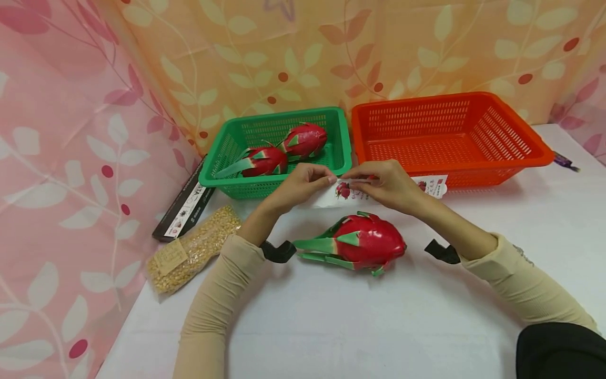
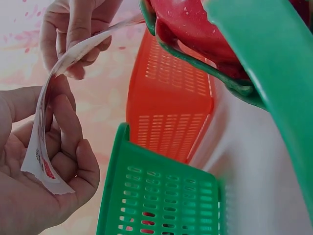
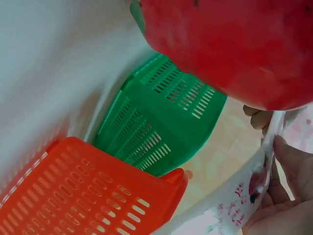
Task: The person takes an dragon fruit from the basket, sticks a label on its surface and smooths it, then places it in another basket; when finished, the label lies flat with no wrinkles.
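Note:
A white paper label strip (image 1: 327,197) printed with red dragon fruit pictures stretches between both hands, above the table in front of the baskets. My left hand (image 1: 304,185) pinches it near its left part; in the left wrist view the strip (image 2: 41,142) curves down across that palm. With thumb and fingers, my right hand (image 1: 385,184) pinches the same strip, close to the left fingertips. In the right wrist view its printed face (image 3: 239,200) trails toward the orange basket. A red dragon fruit (image 1: 371,241) with green scales lies on the table between the forearms.
A green basket (image 1: 227,181) holding two dragon fruits (image 1: 305,141) stands behind the left hand. Beside it is an orange-red basket (image 1: 492,171). At left lie a bag of yellow kernels (image 1: 196,250) and a long black box (image 1: 182,208). A purple item (image 1: 565,162) is at far right.

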